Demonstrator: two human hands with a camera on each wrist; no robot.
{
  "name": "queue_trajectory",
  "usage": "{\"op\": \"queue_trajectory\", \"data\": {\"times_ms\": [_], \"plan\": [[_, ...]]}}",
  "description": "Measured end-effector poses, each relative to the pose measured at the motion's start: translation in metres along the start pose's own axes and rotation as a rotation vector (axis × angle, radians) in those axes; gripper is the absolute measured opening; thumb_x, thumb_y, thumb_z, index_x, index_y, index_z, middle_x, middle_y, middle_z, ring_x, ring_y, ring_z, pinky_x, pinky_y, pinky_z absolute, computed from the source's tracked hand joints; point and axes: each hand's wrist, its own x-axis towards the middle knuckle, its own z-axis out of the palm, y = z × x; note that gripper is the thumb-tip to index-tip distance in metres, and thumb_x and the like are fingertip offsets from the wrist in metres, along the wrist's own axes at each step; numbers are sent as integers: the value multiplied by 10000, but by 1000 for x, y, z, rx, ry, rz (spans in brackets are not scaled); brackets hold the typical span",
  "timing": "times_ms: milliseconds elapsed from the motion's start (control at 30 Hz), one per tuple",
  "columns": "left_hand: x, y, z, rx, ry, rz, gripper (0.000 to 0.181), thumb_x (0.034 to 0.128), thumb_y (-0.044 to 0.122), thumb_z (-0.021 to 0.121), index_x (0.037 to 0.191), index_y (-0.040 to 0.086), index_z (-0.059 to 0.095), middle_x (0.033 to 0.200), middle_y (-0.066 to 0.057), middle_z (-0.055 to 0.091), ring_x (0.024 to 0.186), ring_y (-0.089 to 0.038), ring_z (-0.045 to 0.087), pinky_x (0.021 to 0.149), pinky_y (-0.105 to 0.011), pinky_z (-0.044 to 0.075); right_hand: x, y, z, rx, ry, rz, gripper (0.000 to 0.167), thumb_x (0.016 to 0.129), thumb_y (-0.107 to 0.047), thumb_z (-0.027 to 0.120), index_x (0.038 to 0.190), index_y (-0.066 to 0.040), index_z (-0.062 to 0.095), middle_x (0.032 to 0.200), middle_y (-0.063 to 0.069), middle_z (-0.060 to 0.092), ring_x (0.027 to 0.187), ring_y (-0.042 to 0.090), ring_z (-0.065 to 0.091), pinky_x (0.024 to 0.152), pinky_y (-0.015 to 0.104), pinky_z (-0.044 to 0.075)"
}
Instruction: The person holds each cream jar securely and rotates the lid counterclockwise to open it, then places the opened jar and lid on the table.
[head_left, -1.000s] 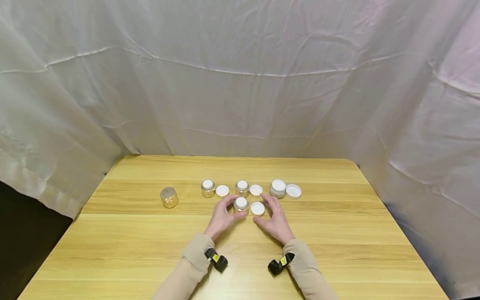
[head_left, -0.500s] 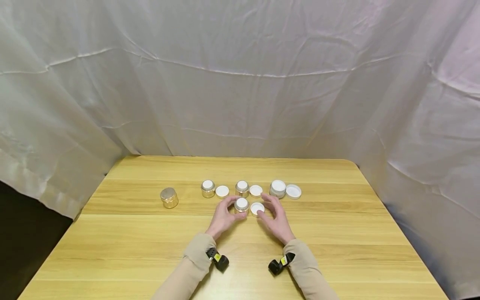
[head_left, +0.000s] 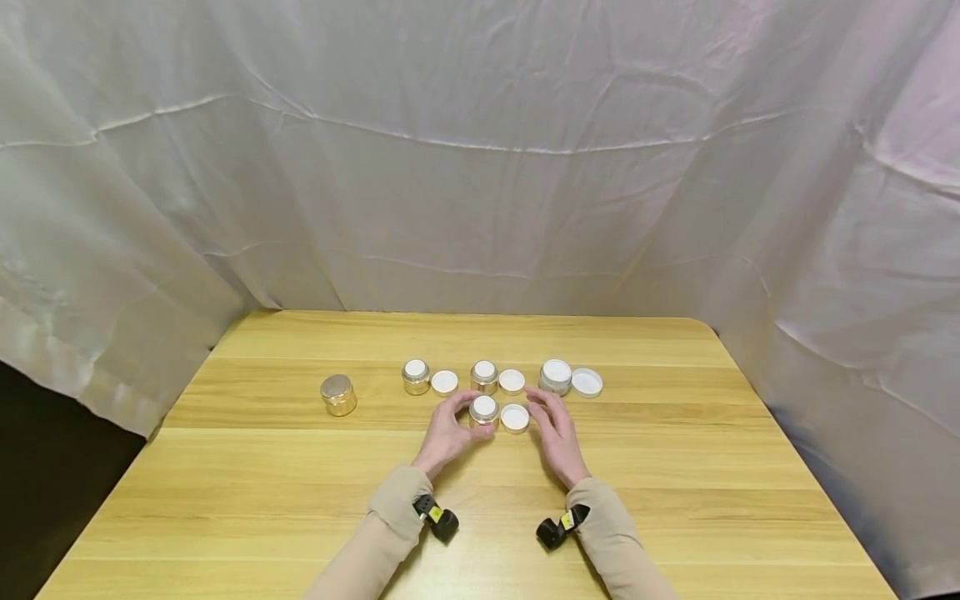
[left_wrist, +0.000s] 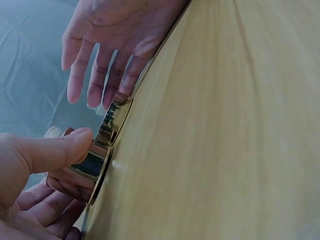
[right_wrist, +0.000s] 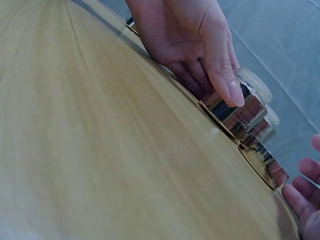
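Note:
My left hand (head_left: 446,435) holds a small gold cosmetic jar (head_left: 483,408) upright on the table, thumb on the near side and fingers round the far side. The jar has no lid on and its top is white. Just right of it lies its gold-rimmed lid (head_left: 515,417), white inside facing up. My right hand (head_left: 558,435) stands beside that lid with fingers loosely extended and nothing held. In the left wrist view the thumb presses the shiny jar wall (left_wrist: 75,180). The right wrist view shows the lid's mirrored side (right_wrist: 265,162) close to the right fingertips.
Behind stand two more uncovered gold jars (head_left: 416,379) and a larger silvery jar (head_left: 556,379), each with an upturned lid (head_left: 587,382) to its right. A lidded gold jar (head_left: 338,397) stands farther left. Grey curtains (head_left: 480,208) hang behind the wooden table (head_left: 480,508).
My right thumb was at the lid's near edge, then over the lid; now it has drawn back to the right. The left hand and its jar have shifted very slightly right.

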Motion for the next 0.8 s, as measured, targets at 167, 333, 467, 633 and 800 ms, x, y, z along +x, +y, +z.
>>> {"op": "queue_trajectory", "data": {"times_ms": [167, 333, 467, 633, 800], "plan": [[-1, 1, -2, -5, -27, -15, 743, 699, 11, 857, 1375, 26, 547, 1422, -214, 578, 1379, -410, 481, 1232, -612, 270, 0, 0, -1, -23, -1, -11, 325, 1061, -116, 465, 1341, 7, 576, 1320, 218, 584, 1219, 357, 578, 1076, 274, 465], [-4, 4, -6, 4, -37, -18, 764, 702, 5, 852, 1394, 8, 528, 1440, -214, 561, 1396, -413, 460, 1238, -608, 264, -2, -1, 0, -23, 20, -35, 317, 1069, -154, 463, 1311, -2, 600, 1301, 210, 604, 1158, 373, 614, 1059, 288, 482], [-6, 8, -13, 15, -29, -14, 758, 718, 15, 850, 1397, -20, 514, 1437, -215, 563, 1399, -415, 459, 1239, -588, 282, -1, 1, 0, -15, 33, -45, 315, 1072, -160, 460, 1290, 14, 606, 1281, 214, 606, 1124, 393, 635, 1034, 259, 498], [-10, 14, -23, 56, 4, 20, 763, 728, 29, 853, 1398, -42, 495, 1416, -222, 574, 1373, -424, 477, 1220, -590, 317, 0, 2, 0, 5, 33, -35, 324, 1077, -156, 451, 1287, 47, 590, 1261, 227, 593, 1102, 407, 641, 1004, 237, 515], [-14, 20, -34, 106, 69, 76, 761, 729, 65, 870, 1387, -28, 501, 1368, -228, 604, 1313, -417, 516, 1179, -597, 371, 0, 1, 0, -6, 36, -24, 310, 1071, -153, 467, 1278, 31, 606, 1254, 207, 611, 1125, 350, 626, 1008, 237, 502]]}}
